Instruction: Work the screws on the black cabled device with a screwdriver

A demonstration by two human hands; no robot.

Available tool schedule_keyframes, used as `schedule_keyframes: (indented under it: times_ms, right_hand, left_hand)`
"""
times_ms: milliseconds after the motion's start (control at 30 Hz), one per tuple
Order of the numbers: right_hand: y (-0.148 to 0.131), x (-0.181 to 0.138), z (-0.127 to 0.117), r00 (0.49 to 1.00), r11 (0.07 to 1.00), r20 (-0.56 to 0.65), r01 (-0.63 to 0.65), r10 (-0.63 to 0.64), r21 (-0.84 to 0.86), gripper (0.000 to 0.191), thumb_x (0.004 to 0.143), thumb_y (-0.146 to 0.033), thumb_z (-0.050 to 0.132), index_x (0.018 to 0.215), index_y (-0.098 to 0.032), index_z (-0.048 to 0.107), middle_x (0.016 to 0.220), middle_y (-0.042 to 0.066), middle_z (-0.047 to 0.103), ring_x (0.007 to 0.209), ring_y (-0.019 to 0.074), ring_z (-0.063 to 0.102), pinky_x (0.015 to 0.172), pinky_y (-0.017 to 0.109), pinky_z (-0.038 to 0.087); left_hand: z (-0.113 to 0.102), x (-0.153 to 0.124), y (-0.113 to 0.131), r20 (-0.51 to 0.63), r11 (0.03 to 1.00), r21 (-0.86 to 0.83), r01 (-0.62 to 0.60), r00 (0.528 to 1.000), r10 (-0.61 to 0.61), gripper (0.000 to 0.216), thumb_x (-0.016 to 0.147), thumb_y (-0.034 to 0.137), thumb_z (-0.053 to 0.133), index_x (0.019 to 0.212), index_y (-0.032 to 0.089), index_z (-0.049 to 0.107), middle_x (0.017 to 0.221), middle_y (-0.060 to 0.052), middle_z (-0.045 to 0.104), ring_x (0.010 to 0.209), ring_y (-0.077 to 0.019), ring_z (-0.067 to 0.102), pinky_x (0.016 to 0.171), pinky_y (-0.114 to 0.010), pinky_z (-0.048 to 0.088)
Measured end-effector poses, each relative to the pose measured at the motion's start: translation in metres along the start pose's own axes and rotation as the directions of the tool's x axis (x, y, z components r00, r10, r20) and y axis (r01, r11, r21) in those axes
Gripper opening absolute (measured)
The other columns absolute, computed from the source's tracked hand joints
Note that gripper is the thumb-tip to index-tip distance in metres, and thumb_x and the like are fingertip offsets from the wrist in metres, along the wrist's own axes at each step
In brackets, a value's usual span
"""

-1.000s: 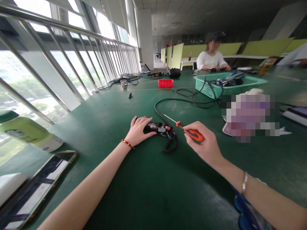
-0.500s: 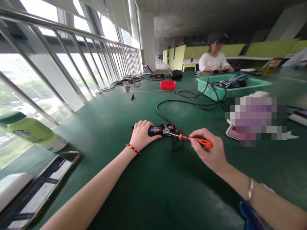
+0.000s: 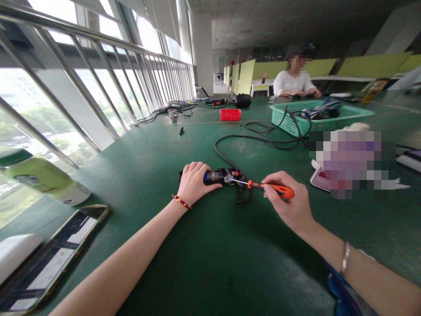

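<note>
Head view: a black device with an exposed inner section lay on its side at the middle of the green counter. Curled over its nine o'clock end, the left hand gripped it, thumb along the six o'clock side. From the device's four o'clock, the right hand grasped an orange-and-black screwdriver by the handle; its shaft pointed toward nine o'clock, with the tip at a grey part of the device, though whether the two touched could not be told. A black cable ran from the device toward a green basket at two o'clock. Seen from the device, a red box sat at twelve, a small black piece at ten, a bottle at nine and a phone at eight. Across the counter, toward one o'clock, a person in white sat.
</note>
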State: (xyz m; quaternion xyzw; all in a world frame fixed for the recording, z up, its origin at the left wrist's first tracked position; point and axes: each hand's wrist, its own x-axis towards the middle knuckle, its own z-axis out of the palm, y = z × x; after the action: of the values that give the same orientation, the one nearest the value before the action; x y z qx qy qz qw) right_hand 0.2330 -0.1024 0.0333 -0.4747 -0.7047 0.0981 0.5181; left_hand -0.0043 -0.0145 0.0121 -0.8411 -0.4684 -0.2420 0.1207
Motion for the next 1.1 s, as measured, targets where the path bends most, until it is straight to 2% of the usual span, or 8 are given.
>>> schedule_keyframes:
  times_ms: [233,300,433,500,700,800,1033,1100]
  right_hand:
    - [0.001,0.000,-0.003,0.998,0.999,-0.032,-0.054,0.054,-0.007,0.012,0.085,-0.028,0.049,0.080,-0.021,0.055,0.057,-0.004,0.054,0.047,0.0095,0.051,0.048,0.023,0.040]
    - [0.002,-0.002,-0.001,0.998,0.999,-0.060,-0.004,0.002,-0.037,0.008,0.082,-0.025,0.053,0.088,-0.021,0.054,0.063,-0.003,0.055,0.053,0.0107,0.054,0.052,0.023,0.043]
    - [0.005,-0.004,0.003,0.968,0.982,-0.164,0.182,-0.188,-0.048,0.033,0.072,-0.017,0.061,0.102,-0.022,0.049,0.086,0.001,0.057,0.074,0.0149,0.061,0.067,0.027,0.050]
    - [0.005,-0.004,0.004,0.953,0.970,-0.179,0.237,-0.244,-0.063,0.036,0.071,-0.015,0.061,0.104,-0.022,0.049,0.092,0.003,0.057,0.079,0.0157,0.061,0.070,0.028,0.050]
    - [-0.002,-0.001,-0.001,0.980,0.974,-0.027,0.191,-0.196,-0.122,0.007,0.083,-0.026,0.054,0.088,-0.021,0.055,0.067,-0.002,0.062,0.055,0.0120,0.059,0.053,0.024,0.046]
    - [-0.004,0.000,-0.001,0.982,0.975,-0.024,0.184,-0.189,-0.127,0.012,0.086,-0.026,0.047,0.094,-0.020,0.054,0.061,-0.003,0.058,0.051,0.0117,0.055,0.051,0.025,0.044]
    - [-0.005,-0.005,0.004,0.907,0.913,-0.141,0.373,-0.396,-0.166,0.040,0.073,-0.015,0.058,0.112,-0.018,0.046,0.088,0.005,0.055,0.077,0.0171,0.059,0.066,0.030,0.051]
    - [-0.008,-0.004,0.003,0.885,0.885,-0.127,0.419,-0.448,-0.206,0.039,0.074,-0.015,0.060,0.110,-0.018,0.047,0.088,0.005,0.057,0.075,0.0167,0.059,0.065,0.030,0.050]
  left_hand:
    - [-0.001,0.000,0.000,-0.011,0.999,0.015,-0.031,0.999,0.031,0.046,0.070,0.061,0.063,0.088,0.020,0.054,0.088,-0.006,0.058,0.091,-0.0258,0.049,0.081,-0.039,0.038]
    - [-0.001,0.000,0.000,-0.010,0.999,0.021,-0.033,0.999,0.033,0.045,0.070,0.061,0.062,0.088,0.020,0.054,0.089,-0.006,0.058,0.090,-0.0256,0.050,0.081,-0.039,0.038]
    - [-0.001,0.000,0.001,-0.007,0.999,0.040,-0.024,1.000,0.024,0.047,0.070,0.062,0.062,0.088,0.019,0.054,0.089,-0.005,0.058,0.090,-0.0249,0.050,0.080,-0.038,0.038]
    - [-0.001,0.000,0.001,-0.007,0.999,0.038,-0.021,1.000,0.022,0.048,0.069,0.062,0.062,0.088,0.019,0.054,0.089,-0.005,0.058,0.090,-0.0248,0.050,0.081,-0.038,0.038]
    - [-0.001,0.000,-0.001,-0.003,1.000,0.008,-0.024,1.000,0.024,0.046,0.070,0.060,0.063,0.088,0.020,0.054,0.089,-0.005,0.059,0.090,-0.0244,0.050,0.081,-0.038,0.038]
    - [-0.001,0.000,-0.001,-0.007,0.999,0.007,-0.032,0.999,0.032,0.046,0.070,0.060,0.063,0.088,0.019,0.054,0.089,-0.005,0.058,0.090,-0.0242,0.050,0.081,-0.038,0.038]
    - [0.000,0.001,0.000,-0.006,0.998,0.018,-0.061,0.998,0.061,0.046,0.071,0.060,0.062,0.088,0.018,0.054,0.089,-0.005,0.058,0.089,-0.0240,0.049,0.081,-0.037,0.038]
    - [0.000,0.001,-0.001,-0.011,0.997,0.023,-0.067,0.998,0.067,0.046,0.071,0.061,0.061,0.088,0.018,0.054,0.089,-0.006,0.058,0.089,-0.0241,0.049,0.081,-0.037,0.038]
